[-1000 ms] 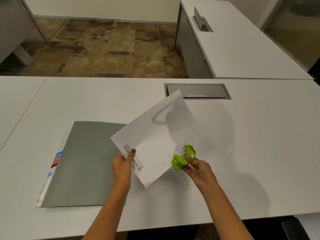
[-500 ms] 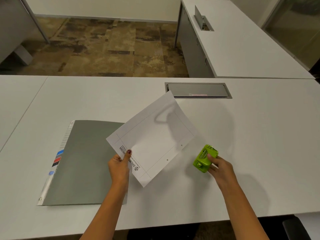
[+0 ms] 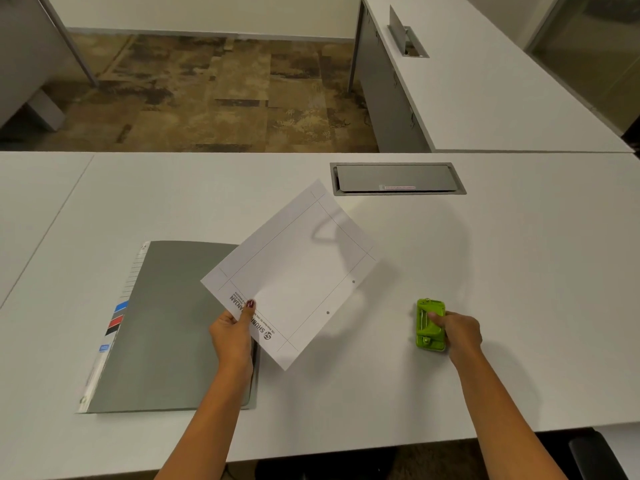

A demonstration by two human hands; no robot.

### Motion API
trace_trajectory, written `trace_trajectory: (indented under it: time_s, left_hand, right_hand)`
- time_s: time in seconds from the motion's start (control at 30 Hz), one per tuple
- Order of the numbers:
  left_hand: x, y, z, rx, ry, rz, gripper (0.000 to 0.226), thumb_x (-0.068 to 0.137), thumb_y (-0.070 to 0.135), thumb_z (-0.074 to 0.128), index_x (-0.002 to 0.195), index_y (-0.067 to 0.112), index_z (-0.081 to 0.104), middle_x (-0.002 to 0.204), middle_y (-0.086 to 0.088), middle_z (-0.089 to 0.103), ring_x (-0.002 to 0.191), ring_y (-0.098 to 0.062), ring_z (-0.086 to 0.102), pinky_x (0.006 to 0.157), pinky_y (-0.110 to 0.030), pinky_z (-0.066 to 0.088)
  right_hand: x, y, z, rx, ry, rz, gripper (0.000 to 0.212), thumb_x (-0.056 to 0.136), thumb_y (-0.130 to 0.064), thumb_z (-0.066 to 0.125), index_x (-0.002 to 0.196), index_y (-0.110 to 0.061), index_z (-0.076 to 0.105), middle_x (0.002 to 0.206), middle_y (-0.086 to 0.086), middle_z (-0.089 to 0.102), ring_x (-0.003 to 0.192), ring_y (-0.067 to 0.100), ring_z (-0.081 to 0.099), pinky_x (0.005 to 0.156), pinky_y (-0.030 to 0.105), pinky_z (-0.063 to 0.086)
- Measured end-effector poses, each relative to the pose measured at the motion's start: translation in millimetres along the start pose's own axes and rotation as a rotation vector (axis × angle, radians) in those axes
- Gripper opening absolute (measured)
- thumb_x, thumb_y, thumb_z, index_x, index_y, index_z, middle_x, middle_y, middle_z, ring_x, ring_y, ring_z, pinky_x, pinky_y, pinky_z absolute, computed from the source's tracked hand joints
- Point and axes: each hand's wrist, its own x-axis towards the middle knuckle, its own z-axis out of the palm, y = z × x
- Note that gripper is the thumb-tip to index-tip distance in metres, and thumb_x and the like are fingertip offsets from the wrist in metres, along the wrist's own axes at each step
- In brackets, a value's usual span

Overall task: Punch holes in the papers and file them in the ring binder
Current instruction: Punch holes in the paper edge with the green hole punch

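My left hand [image 3: 232,336] pinches the lower left edge of a white sheet of paper [image 3: 294,275], held tilted above the table. Two small punched holes show near the sheet's right edge. A grey ring binder [image 3: 166,327] lies closed on the table to the left, partly under the sheet and my left hand. Coloured index tabs stick out along its left side. My right hand [image 3: 459,332] grips a small green hole punch [image 3: 429,325] that rests on the table, well to the right of the sheet.
The white table [image 3: 519,271] has a grey cable hatch [image 3: 397,178] set into it behind the sheet. A second white desk [image 3: 485,81] stands at the back right. A dark chair [image 3: 599,455] shows below the table's near right edge.
My right hand has pulled the green punch off the sheet's edge and carried it right and down onto the table. Two holes now show in the paper. My left hand stayed nearly still.
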Motion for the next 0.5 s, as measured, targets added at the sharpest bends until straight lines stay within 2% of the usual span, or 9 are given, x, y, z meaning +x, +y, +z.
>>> trace_trajectory:
  time_s: [0.1,0.2,0.33,0.4,0.5]
  left_hand:
    - [1.5,0.4,-0.2,0.011,0.005,-0.019,0.004,0.087,0.01,0.063,0.09,0.009,0.066,0.088,0.002,0.068,0.073,-0.007,0.067,0.064,-0.021,0.053]
    - [2.3,1.1,0.7,0.012,0.004,-0.026,0.01,0.088,0.01,0.063,0.096,0.005,0.065,0.09,-0.001,0.068,0.077,-0.012,0.066,0.064,-0.022,0.053]
    - [3.2,2.3,1.6,0.037,0.004,-0.035,0.006,0.087,0.01,0.063,0.091,0.006,0.064,0.091,-0.004,0.068,0.078,-0.015,0.065,0.067,-0.026,0.052]
    - [3.7,3.2,1.3,0.074,-0.007,-0.035,0.002,0.087,0.011,0.064,0.085,0.011,0.065,0.091,-0.007,0.068,0.079,-0.018,0.066,0.069,-0.03,0.052]
    - [7.4,8.7,-0.2,0.161,-0.074,-0.015,0.008,0.086,0.012,0.065,0.093,0.008,0.066,0.095,-0.009,0.069,0.081,-0.02,0.067,0.072,-0.032,0.053]
  right_hand:
    - [2.6,1.4,1.3,-0.069,0.026,-0.027,0.011,0.075,-0.016,0.074,0.078,-0.009,0.065,0.085,0.014,0.063,0.088,0.033,0.061,0.083,0.042,0.05]
    - [5.1,5.3,2.3,-0.096,0.047,-0.037,0.027,0.076,-0.018,0.073,0.099,-0.004,0.069,0.093,0.015,0.066,0.096,0.036,0.062,0.086,0.042,0.052]
    - [-5.1,-0.2,3.2,-0.194,0.094,-0.094,0.034,0.078,-0.008,0.069,0.11,0.0,0.064,0.101,0.017,0.066,0.096,0.034,0.06,0.08,0.034,0.047]
    - [-13.0,-5.0,6.0,-0.254,0.156,-0.188,0.038,0.078,-0.003,0.064,0.116,-0.003,0.061,0.114,0.017,0.063,0.105,0.035,0.057,0.085,0.036,0.046]
    - [-30.2,-16.9,12.3,-0.21,0.18,-0.432,0.039,0.079,0.002,0.061,0.116,-0.009,0.06,0.12,0.016,0.056,0.111,0.031,0.055,0.092,0.038,0.046]
